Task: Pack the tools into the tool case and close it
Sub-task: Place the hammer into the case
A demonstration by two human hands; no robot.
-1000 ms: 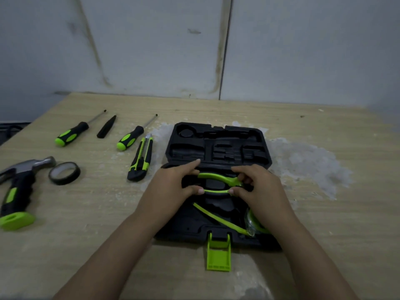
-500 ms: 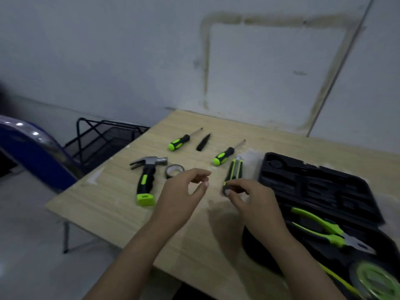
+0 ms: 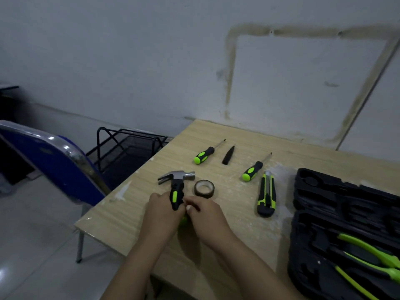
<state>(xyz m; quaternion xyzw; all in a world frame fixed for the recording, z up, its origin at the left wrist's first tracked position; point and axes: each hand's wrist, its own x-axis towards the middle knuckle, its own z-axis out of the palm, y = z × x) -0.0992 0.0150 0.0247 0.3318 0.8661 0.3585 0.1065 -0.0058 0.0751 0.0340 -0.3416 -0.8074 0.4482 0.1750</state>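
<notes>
Both hands meet on the hammer [image 3: 176, 188] at the table's [image 3: 238, 226] near left corner.

Nearest, two bare forearms reach up from the bottom edge and converge. The left hand [image 3: 161, 213] curls its fingers round the lower handle from the left; the right hand [image 3: 205, 215] pinches the same handle from the right, knuckles up. The hammer's steel head points away, lying flat. At the right edge sits the open case [image 3: 337, 215], pliers [image 3: 372, 258] already in its near half. Just beyond the hands lies a tape roll [image 3: 204, 189], a knife [image 3: 267, 195] to its right. Farther off rest two screwdrivers [image 3: 205, 154] [image 3: 253, 169] with a black bit [image 3: 228, 155] between them.
</notes>
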